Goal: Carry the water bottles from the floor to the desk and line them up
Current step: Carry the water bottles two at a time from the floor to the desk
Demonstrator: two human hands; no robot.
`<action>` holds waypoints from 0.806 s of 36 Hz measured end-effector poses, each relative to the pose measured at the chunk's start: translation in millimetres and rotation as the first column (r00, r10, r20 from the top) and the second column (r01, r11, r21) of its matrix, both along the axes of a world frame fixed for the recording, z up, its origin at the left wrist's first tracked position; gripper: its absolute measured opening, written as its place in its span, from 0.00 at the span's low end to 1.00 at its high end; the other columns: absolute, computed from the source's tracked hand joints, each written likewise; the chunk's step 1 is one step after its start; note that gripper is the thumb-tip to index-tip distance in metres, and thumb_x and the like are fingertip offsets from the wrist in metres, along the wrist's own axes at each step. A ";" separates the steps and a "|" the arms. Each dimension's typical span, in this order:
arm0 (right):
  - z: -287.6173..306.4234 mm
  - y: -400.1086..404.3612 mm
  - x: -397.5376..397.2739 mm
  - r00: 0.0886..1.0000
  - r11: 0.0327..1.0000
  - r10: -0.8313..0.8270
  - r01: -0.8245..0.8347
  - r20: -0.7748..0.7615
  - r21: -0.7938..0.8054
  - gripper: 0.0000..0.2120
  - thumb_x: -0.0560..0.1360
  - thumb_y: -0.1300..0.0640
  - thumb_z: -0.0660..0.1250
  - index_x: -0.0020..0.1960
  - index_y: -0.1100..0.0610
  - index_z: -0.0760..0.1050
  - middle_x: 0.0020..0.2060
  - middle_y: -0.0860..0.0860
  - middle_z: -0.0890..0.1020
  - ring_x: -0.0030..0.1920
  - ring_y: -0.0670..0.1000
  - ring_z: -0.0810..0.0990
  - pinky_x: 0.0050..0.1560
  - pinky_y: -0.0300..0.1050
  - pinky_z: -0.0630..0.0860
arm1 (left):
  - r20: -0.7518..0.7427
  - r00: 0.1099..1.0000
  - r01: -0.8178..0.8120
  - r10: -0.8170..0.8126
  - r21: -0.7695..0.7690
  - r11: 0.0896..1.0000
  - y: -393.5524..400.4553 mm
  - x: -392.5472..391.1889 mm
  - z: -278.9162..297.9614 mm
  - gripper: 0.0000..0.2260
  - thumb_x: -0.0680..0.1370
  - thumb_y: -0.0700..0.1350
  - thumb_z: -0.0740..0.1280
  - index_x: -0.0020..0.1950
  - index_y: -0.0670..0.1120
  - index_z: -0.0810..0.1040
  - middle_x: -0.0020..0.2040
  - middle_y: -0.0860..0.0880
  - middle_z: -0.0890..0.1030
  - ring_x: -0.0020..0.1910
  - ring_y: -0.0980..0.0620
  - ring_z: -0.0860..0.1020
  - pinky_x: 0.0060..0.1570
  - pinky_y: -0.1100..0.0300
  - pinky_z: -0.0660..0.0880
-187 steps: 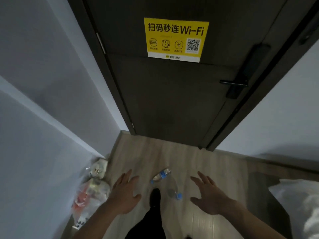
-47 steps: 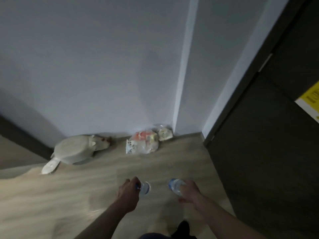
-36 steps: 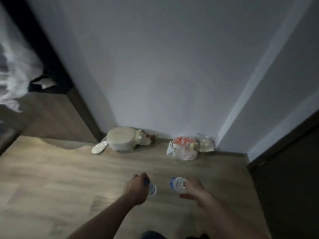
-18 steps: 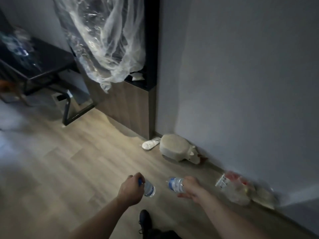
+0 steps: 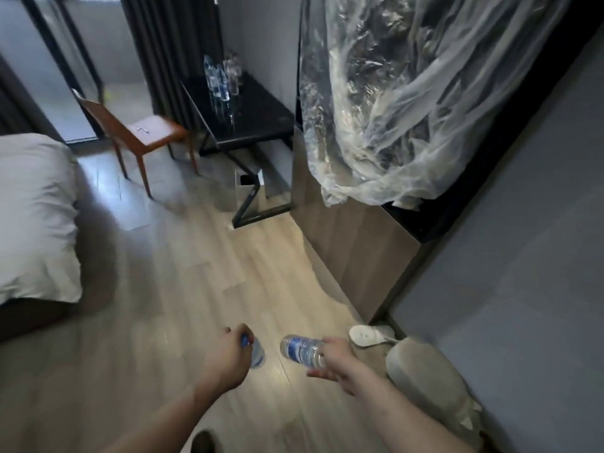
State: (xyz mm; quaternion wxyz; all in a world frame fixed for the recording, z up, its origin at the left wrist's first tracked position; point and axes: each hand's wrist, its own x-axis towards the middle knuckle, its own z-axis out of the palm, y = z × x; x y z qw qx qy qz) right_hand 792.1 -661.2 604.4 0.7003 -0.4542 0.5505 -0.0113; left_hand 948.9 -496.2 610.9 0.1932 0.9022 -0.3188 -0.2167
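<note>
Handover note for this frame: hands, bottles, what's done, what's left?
Left hand: shut on a bottle, held by its blue cap end.
Right hand: shut on a second bottle, lying sideways in the grip.
Desk: several bottles already stand at its far end.
Done: both picked up.
Left: walk to the desk, stand these two in line.

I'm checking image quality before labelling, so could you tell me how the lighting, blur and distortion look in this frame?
Head view: dim room, with a bright patch on the floor near the hands; window glare at the upper left; wide-angle bending at the edges; the bottles on the desk are smeared; the right hand's bottle is fairly sharp.
</note>
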 end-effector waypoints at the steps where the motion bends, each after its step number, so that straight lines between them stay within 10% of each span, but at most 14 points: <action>1: 1.4 -4.3 19.3 1.000 1.000 0.027 -0.027 0.001 0.000 0.13 0.80 0.64 0.64 0.64 0.58 0.70 0.51 0.54 0.75 0.43 0.61 0.84 0.31 0.46 0.82 | -0.002 1.000 -0.014 0.014 -0.004 1.000 -2.7 18.3 1.0 0.03 0.79 0.45 0.62 0.48 0.54 0.72 0.46 0.50 0.74 0.40 0.51 0.73 0.40 0.59 0.66; 9: 7.9 -23.8 178.3 0.998 0.998 0.066 -0.066 0.014 -0.025 0.27 0.80 0.67 0.60 0.78 0.61 0.61 0.72 0.59 0.66 0.37 0.62 0.86 0.42 0.50 0.85 | -0.023 0.998 -0.066 0.065 -0.019 0.998 -8.6 172.0 6.6 0.04 0.79 0.44 0.63 0.47 0.54 0.72 0.47 0.49 0.76 0.42 0.50 0.74 0.41 0.60 0.66; 20: 46.5 -52.4 346.0 0.995 1.000 0.003 -0.003 0.099 -0.008 0.20 0.80 0.70 0.56 0.71 0.67 0.69 0.56 0.61 0.78 0.46 0.64 0.84 0.41 0.49 0.85 | 0.050 0.998 0.028 -0.028 -0.010 1.000 -54.3 362.8 35.5 0.03 0.79 0.45 0.63 0.48 0.53 0.74 0.49 0.50 0.79 0.49 0.49 0.77 0.43 0.60 0.66; 29: 42.5 -133.4 470.5 0.995 0.998 -0.040 0.044 0.097 -0.042 0.23 0.79 0.71 0.56 0.74 0.64 0.66 0.67 0.63 0.70 0.46 0.66 0.84 0.46 0.54 0.84 | 0.043 0.999 0.014 -0.010 -0.095 0.995 -134.7 503.0 39.6 0.06 0.78 0.47 0.64 0.42 0.55 0.72 0.42 0.54 0.77 0.42 0.51 0.75 0.39 0.60 0.67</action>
